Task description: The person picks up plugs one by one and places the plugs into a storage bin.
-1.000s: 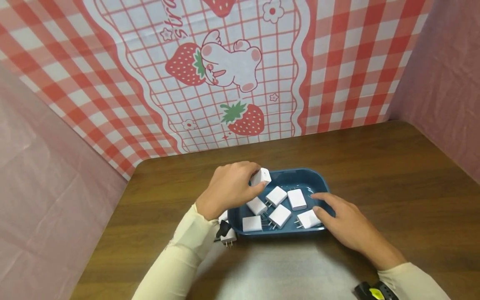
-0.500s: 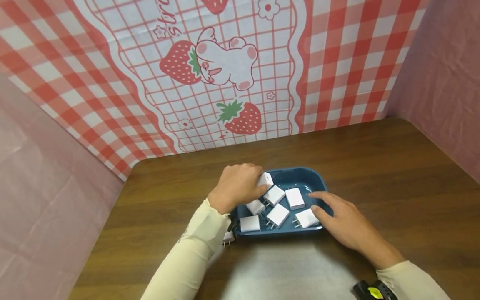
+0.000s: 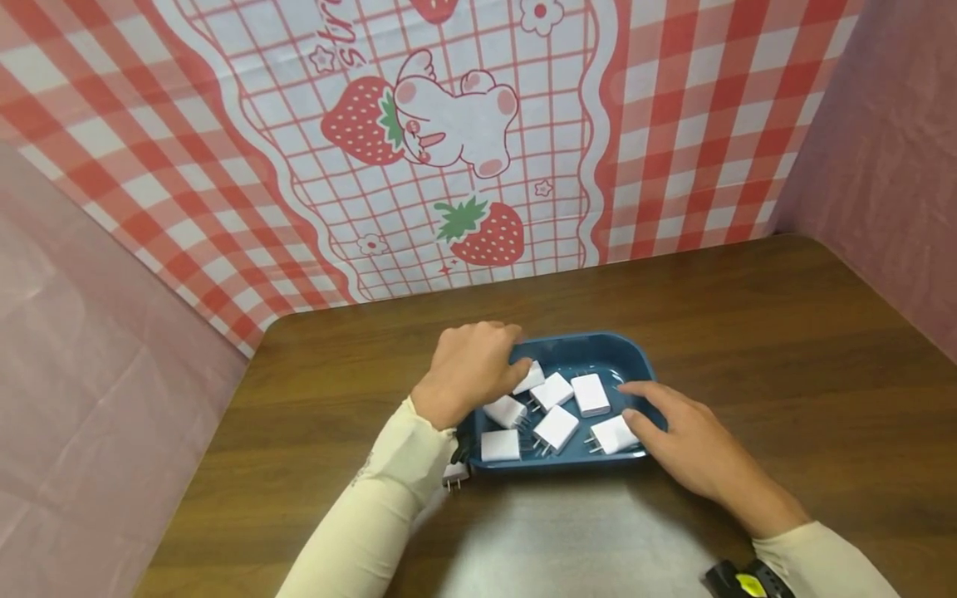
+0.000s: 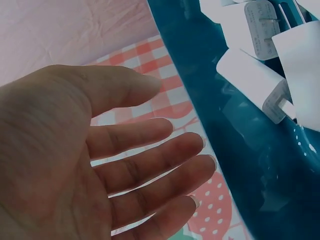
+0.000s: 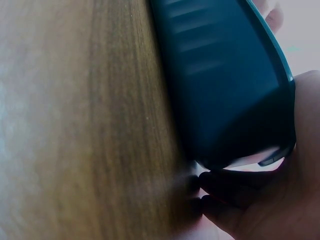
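A blue plastic tray point(image 3: 598, 342) on the table holds several white plug-in chargers, among them one in the middle point(image 3: 557, 428) and one at the right end point(image 3: 615, 433), their metal prongs showing. Over the tray's left end is my left hand point(image 3: 473, 370), its thumb overlapping a charger point(image 3: 529, 378) at the back left. In the left wrist view that hand's palm shows bare, fingers extended outside the tray wall. My right hand point(image 3: 691, 444) grips the tray's right end, thumb and index finger over the rim, the other fingers outside low by the table point(image 5: 115, 125).
Another charger point(image 3: 454, 475) lies on the table outside the tray's left front corner, partly behind my left wrist. A strawberry-print checked cloth point(image 3: 419, 166) hangs behind the table, with pink cloth point(image 3: 860, 166) on both sides.
My left hand has lowered a charger into the tray's back left and let it go, its forearm moving slightly right. The right hand has stayed at the tray's right end.
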`<state>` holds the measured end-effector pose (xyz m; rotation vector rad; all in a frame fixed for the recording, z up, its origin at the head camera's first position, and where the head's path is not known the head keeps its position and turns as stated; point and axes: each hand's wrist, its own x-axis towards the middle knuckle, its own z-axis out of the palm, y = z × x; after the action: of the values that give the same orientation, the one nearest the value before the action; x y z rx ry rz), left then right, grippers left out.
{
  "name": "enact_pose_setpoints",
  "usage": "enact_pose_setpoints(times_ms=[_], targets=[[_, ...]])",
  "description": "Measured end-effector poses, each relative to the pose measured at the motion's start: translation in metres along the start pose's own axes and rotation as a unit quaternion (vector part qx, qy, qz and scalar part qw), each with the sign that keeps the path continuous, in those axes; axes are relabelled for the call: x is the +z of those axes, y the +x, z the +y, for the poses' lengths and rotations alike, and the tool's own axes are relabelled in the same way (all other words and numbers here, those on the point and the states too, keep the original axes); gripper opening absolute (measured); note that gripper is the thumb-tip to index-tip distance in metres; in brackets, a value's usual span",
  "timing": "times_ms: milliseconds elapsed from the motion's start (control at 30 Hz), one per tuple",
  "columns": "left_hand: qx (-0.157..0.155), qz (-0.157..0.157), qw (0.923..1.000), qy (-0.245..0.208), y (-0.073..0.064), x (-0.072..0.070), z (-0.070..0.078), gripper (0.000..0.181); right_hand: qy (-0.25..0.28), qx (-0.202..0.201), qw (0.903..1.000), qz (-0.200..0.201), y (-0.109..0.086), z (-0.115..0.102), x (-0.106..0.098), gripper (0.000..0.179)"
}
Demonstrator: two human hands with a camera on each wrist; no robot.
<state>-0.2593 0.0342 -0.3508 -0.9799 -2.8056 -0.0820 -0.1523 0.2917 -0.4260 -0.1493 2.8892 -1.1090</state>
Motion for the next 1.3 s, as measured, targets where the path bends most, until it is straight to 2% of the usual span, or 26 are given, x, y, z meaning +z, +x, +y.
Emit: enact_pose_setpoints(times_ms=[133,367,600,833,1067,1300], targets=[[-0.01,0.007,0.9999,-0.002,-0.004,-0.004,-0.004,0.03,-0.005,0.0,1.0,0.003,0.0,0.0,0.0,0.05],[-0.02,0.037,0.9989,-0.018,-0.013,-0.01,-0.015,0.023,-0.008,0.002,1.0,0.001,0.0,-0.001,0.001,0.05],[-0.049,0.064,0.9958,-0.045,-0.03,-0.018,-0.031,0.023,-0.006,0.001,1.0,-0.001,0.0,-0.001,0.001,0.051],[-0.053,0.086,0.9948,-0.014,-0.05,-0.016,-0.048,0.021,-0.004,-0.001,1.0,-0.001,0.0,-0.001,0.0,0.051],[-0.061,0.075,0.9953,0.004,-0.067,-0.011,-0.064,0.021,-0.008,0.008,0.9999,-0.004,0.0,-0.001,0.0,0.053],[-0.077,0.041,0.9962,0.009,-0.086,-0.008,-0.067,0.02,-0.007,0.012,0.9998,-0.013,0.002,-0.002,0.001,0.054]])
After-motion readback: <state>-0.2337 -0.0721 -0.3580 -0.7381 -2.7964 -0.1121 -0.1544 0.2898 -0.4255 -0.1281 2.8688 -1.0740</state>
